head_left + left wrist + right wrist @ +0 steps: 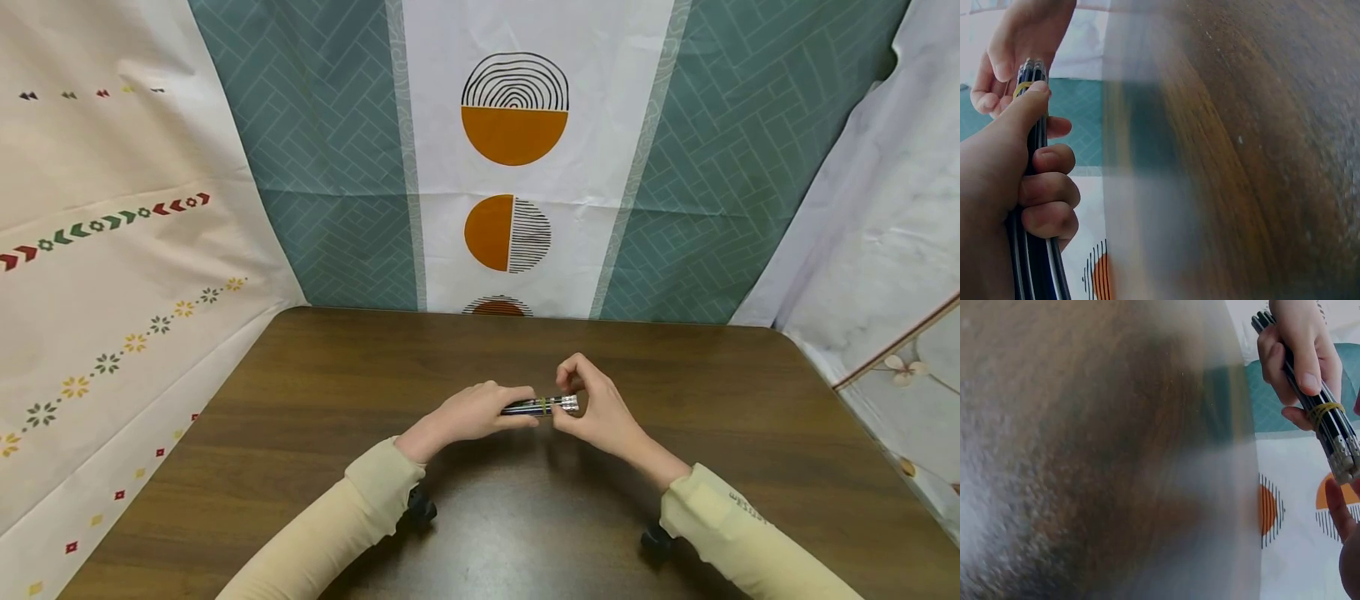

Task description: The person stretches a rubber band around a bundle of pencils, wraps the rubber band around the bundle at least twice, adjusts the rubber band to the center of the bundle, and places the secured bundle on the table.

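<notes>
A bundle of dark pencils (517,408) with pale stripes and silver ends is bound by a yellow rubber band (1322,414) near those ends. My left hand (472,412) grips the bundle along its length, fingers wrapped round it and thumb lying towards the band in the left wrist view. Around the silver ends my right hand (603,417) curves, thumb and fingers spread apart. One right fingertip is right at the pencil ends in the right wrist view, where most of that hand is out of frame. The bundle is held over the table, silver ends to the right.
The brown wooden table (300,467) stretches out below both hands. A patterned cloth (337,167) hangs behind its far edge, with pale cloths at the left and right sides. Dark wrist devices (422,507) show under both sleeves.
</notes>
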{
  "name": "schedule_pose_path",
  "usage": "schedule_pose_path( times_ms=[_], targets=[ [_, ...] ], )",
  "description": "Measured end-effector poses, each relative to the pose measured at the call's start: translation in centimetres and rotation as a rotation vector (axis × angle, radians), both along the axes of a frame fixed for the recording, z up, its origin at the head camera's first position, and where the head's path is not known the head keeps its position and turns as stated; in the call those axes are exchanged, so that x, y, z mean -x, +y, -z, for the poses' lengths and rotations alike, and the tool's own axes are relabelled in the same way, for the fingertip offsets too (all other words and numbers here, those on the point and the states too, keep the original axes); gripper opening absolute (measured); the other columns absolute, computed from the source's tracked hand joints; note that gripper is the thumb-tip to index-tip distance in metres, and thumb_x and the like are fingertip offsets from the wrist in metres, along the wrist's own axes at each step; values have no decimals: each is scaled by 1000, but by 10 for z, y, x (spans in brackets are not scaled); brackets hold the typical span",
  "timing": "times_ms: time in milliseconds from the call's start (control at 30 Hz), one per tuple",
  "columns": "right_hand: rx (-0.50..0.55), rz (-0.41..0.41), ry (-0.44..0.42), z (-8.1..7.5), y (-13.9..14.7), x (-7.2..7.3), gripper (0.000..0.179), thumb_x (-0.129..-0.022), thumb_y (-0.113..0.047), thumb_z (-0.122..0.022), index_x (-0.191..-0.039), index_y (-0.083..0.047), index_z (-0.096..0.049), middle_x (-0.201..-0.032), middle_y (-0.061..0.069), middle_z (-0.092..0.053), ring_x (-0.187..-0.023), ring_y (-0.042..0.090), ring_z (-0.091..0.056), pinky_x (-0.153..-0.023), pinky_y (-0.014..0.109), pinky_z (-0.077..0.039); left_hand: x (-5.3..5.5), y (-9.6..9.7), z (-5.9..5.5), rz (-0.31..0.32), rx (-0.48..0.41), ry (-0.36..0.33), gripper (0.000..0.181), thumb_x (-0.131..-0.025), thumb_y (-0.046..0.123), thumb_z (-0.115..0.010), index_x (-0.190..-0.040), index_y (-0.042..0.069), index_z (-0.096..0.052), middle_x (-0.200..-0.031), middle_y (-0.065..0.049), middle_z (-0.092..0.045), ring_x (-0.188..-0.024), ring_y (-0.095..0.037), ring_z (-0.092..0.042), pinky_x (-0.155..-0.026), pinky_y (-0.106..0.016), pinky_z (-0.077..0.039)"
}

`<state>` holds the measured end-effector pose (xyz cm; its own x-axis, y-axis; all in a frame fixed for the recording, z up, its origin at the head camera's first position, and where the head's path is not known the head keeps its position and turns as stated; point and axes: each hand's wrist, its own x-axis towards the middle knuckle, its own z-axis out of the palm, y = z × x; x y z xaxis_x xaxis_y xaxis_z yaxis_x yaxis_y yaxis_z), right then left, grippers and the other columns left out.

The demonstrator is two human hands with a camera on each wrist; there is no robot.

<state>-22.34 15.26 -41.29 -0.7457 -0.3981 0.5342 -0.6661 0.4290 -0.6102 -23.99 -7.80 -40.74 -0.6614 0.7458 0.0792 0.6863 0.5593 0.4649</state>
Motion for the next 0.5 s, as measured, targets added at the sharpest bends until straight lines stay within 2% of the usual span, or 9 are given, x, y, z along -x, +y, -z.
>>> schedule_pose_path(
  times_ms=[133,267,333,433,500],
  targets=[
    [-23,-48,-19,-2,1,2,36,-74,-1,-73,-100,-11,-50,-92,1,-54,-82,8,-55,-75,24,-51,0,0,0,7,-2,-2,25,-98,45,-57,-104,20,-59,-66,10,-43,-49,-1,-34,-51,-17,-31],
    [-50,-77,-50,-5,2,3,33,-75,-1,-70,-99,-13,-50,-90,-1,-53,-77,11,-53,-64,22,-46,-1,1,-3,-2,-3,-1,28,-96,45,-60,-106,19,-60,-69,10,-48,-51,0,-37,-51,-17,-32],
    [-57,-79,-78,-14,0,-3,32,-76,1,-69,-97,-13,-50,-89,-1,-52,-72,10,-51,-57,22,-43,-1,1,-4,-9,1,3,30,-95,44,-62,-105,17,-60,-70,9,-50,-52,0,-39,-52,-16,-33],
    [-51,-91,-149,-20,-2,-8,29,-78,5,-67,-95,-11,-50,-89,2,-51,-64,7,-52,-52,22,-45,-1,2,-5,-20,11,16,32,-91,44,-67,-99,14,-61,-69,8,-51,-53,1,-40,-52,-16,-33],
    [-17,-133,-220,-20,-1,-9,27,-81,10,-65,-95,-8,-50,-90,6,-51,-59,6,-54,-49,28,-50,-1,2,-6,-24,21,7,32,-90,44,-69,-94,13,-60,-66,8,-51,-49,1,-41,-49,-15,-34]
  ],
)
